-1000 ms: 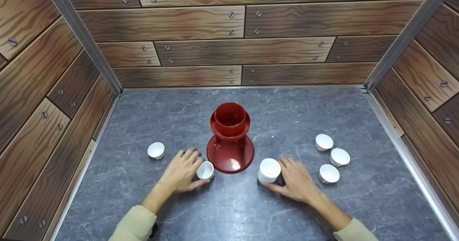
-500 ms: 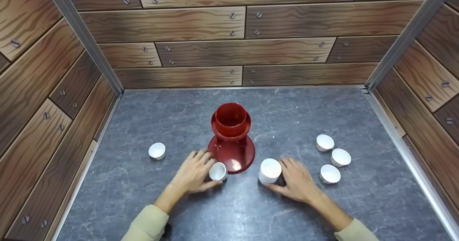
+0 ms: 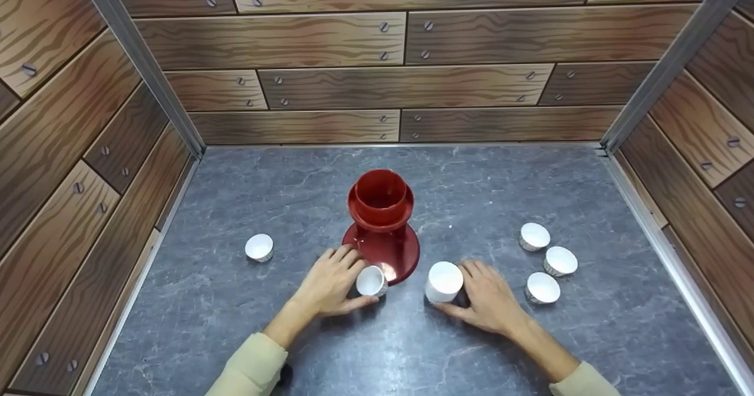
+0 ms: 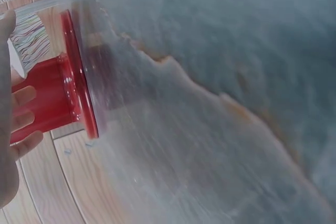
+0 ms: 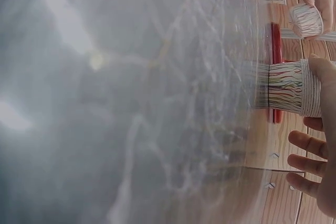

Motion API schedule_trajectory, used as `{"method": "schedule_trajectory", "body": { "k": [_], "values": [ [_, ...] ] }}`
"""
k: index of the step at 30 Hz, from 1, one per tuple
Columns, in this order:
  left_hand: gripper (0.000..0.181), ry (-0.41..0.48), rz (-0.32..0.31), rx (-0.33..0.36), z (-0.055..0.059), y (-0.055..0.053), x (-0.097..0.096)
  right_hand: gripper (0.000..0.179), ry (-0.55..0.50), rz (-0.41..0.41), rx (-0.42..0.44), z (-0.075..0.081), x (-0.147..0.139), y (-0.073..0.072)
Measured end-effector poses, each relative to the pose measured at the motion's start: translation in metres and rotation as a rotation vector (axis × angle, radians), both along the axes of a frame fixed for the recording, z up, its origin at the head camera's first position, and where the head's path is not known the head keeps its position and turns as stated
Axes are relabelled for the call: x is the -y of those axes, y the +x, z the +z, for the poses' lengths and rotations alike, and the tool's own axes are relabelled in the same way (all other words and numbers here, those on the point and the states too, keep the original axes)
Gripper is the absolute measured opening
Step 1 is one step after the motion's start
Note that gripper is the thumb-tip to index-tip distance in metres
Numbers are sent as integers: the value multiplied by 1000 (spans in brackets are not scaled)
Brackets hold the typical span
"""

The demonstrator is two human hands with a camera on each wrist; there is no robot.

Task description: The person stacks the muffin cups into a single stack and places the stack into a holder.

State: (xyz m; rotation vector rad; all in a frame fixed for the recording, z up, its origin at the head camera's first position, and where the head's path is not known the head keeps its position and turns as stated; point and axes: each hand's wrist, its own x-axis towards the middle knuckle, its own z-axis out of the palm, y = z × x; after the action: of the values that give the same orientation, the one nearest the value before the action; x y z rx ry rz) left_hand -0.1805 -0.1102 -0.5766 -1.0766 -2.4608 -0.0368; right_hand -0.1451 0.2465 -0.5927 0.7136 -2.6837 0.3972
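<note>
While the left hand (image 3: 333, 281) pinches a small white cup (image 3: 371, 280) at lower centre of the head view, tilted and off the table (image 3: 612, 337), the right hand (image 3: 486, 299) grips a stack of white cups (image 3: 444, 281) a bit further right, thumb and forefinger around it, other fingers spread; stack stands upright on the table. Red stand (image 3: 382, 216) sits mid-frame, its round base partly covered by left hand and cup. Lone cup (image 3: 259, 247) at left, open side up. Three loose cups (image 3: 560, 261) clustered at right, also open side up.
</note>
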Motion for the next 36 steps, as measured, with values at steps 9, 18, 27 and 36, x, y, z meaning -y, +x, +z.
{"method": "schedule_trajectory", "body": {
  "k": [9,18,27,36],
  "values": [
    [66,16,-33,-3,5,2,-14,81,-1,9,15,0,0,1],
    [66,57,-71,-31,10,3,-29,82,3,10,30,2,1,0],
    [65,114,-94,-17,17,3,-39,80,5,10,17,0,1,0],
    [65,108,-127,-26,25,0,-51,81,13,2,31,0,0,1]
  ]
}}
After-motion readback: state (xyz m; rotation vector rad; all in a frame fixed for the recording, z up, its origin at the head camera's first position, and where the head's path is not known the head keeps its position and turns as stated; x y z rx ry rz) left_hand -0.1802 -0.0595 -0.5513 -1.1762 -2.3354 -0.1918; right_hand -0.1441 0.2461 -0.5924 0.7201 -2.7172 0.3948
